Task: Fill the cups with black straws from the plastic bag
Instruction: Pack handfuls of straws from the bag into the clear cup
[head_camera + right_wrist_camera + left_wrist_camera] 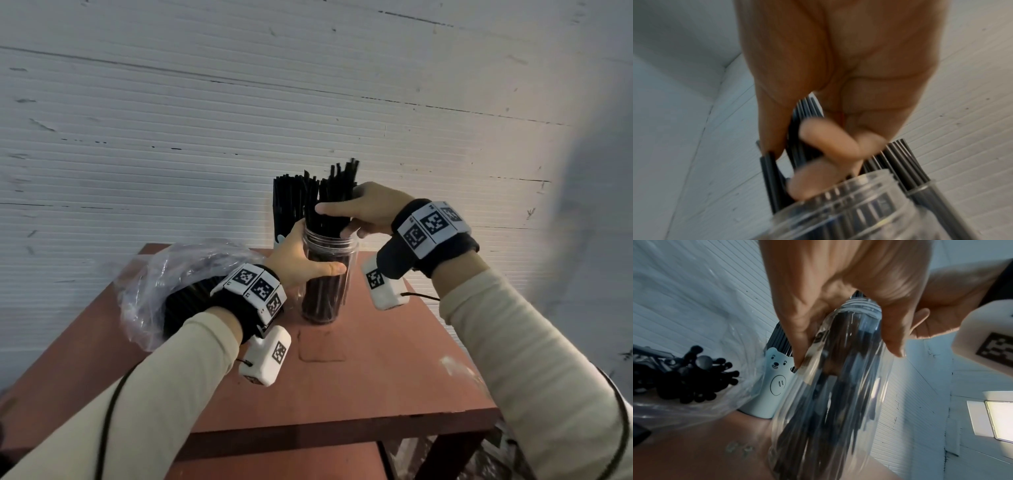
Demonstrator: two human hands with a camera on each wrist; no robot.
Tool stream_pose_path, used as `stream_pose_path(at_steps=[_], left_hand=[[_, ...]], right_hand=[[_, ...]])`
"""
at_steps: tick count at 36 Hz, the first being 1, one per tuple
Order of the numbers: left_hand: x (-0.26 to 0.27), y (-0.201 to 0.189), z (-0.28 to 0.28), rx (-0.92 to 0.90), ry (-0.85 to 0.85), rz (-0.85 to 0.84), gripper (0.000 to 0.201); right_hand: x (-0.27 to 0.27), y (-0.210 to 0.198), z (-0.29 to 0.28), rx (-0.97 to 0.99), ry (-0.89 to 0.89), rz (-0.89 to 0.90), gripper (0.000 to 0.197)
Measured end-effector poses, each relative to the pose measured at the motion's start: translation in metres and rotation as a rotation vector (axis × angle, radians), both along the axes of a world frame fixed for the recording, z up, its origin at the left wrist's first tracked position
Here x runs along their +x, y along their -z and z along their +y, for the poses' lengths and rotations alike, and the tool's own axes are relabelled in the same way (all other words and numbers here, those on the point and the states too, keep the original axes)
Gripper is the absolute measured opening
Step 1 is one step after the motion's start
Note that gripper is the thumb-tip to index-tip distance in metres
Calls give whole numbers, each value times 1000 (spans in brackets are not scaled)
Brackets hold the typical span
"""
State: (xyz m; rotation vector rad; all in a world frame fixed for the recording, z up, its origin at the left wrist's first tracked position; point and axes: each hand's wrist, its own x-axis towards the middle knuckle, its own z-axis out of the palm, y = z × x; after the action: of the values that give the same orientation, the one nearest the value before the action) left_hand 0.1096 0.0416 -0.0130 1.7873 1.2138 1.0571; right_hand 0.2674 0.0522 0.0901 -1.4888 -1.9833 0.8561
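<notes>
Seating a straw bundle in the clear cup

Your left hand [301, 260] grasps the clear cup [325, 291] around its upper wall, holding it upright on the tabletop [394, 377]. Your right hand [363, 212] is clenched around a bundle of black straws [337, 192] directly above the cup mouth. The bundle's long axis runs near vertical, lower ends already inside the cup, so the coming move is likely straight down from the right hand. Behind the left hand stands a bear-print cup [774, 382], already holding straws. The plastic bag [171, 281] with remaining straws lies just left of your left wrist.
</notes>
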Motion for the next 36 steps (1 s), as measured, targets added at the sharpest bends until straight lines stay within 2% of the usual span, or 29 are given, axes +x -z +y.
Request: stream_pose_path(at_steps=[3,5,8,12,15,19,24,27,28,31,33,36], left_hand=[[1,-1,-1,-9,-10,2,104],[3,-1,-2,-12,-14,-7,102],[6,-1,-5,-1,-27,-35,97],[9,0,-6,-2,-49,-69,101],[10,-1,-9,-11,-53,-69,101],[11,-4,-13,-23,-52,-53,120],[10,-5,-16,-51,-30,-90,116],[6,-7,-17,-51,4,-50,97],[4,-8,-18,-47,14,-28,97],[-9,-11,-22,-50,-14,52,116],[-20,-15,-27,-29,-66,89,106],[-43,-24,-37,143,-177,90,61]], right_hand=[[2,-3,-7,73,13,-39,57],[1,-3,-12,252,82,-175,60],[-2,5,-14,499,156,-209,58],[-9,16,-16,783,-27,-148,56],[-16,21,-12,787,-146,-211,49],[-19,25,-9,712,-138,-390,39],[-16,27,-14,804,-81,-348,42],[-18,28,-18,750,-85,-404,40],[-20,27,-20,744,-85,-409,40],[-24,26,-22,778,-78,-373,45],[-29,23,-27,829,-80,-306,48],[-44,24,-38,934,-90,-142,41]])
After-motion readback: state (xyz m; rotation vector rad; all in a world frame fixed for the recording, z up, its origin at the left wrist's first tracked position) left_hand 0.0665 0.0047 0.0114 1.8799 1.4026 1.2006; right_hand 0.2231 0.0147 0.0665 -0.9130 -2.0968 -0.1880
